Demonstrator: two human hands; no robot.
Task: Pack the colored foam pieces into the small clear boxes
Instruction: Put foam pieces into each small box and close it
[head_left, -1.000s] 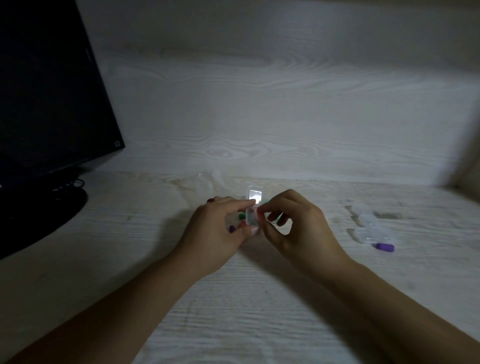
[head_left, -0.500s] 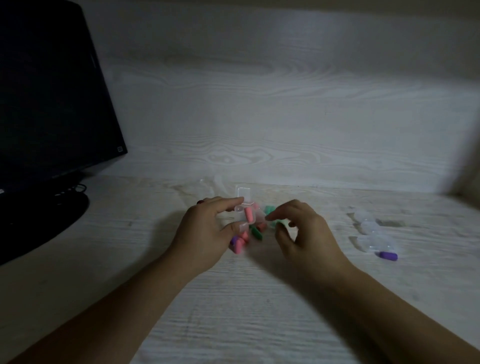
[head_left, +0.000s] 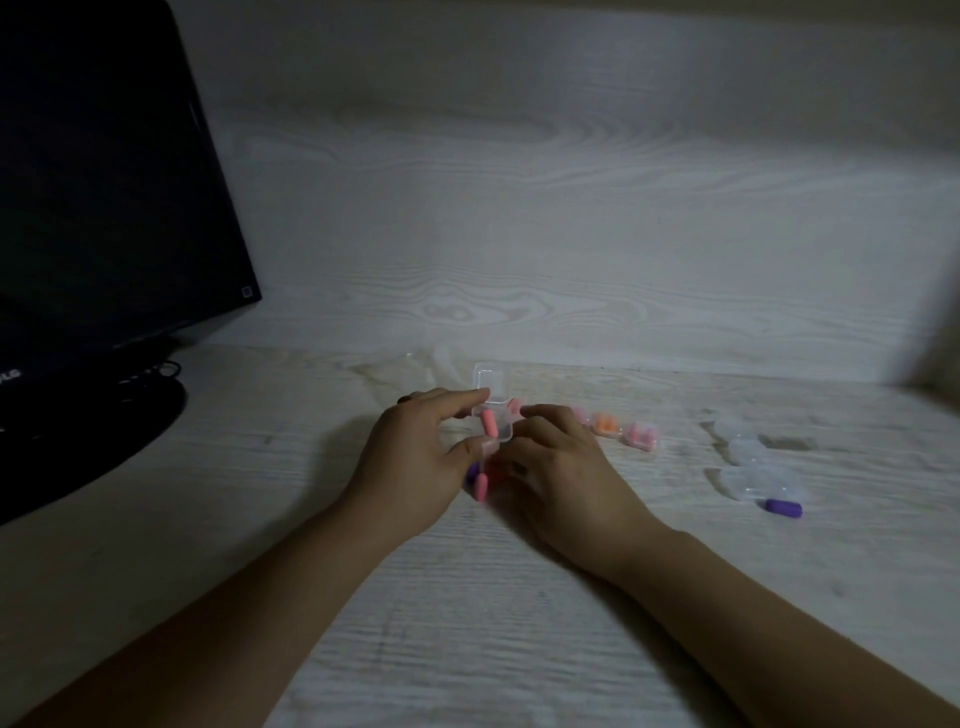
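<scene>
My left hand (head_left: 415, 457) pinches a small clear box (head_left: 493, 415) between thumb and forefinger, its lid up at the back. One pink foam piece (head_left: 489, 423) lies inside the box. My right hand (head_left: 561, 467) rests palm down just right of the box, fingers curled over loose pieces on the desk; what it grips is hidden. A pink piece (head_left: 481, 488) and a purple one (head_left: 471, 473) show below the box. To the right stand filled clear boxes with orange foam (head_left: 605, 423) and pink foam (head_left: 641, 436).
Several empty clear boxes (head_left: 748, 467) and a loose purple foam piece (head_left: 783, 508) lie at the right. A black monitor (head_left: 104, 208) on its stand fills the left. A wood-grain back panel (head_left: 571, 234) rises behind the desk (head_left: 467, 597).
The box's lid has been opened and a pink piece now lies inside. My right hand left the box and dropped to the loose pieces beside it.
</scene>
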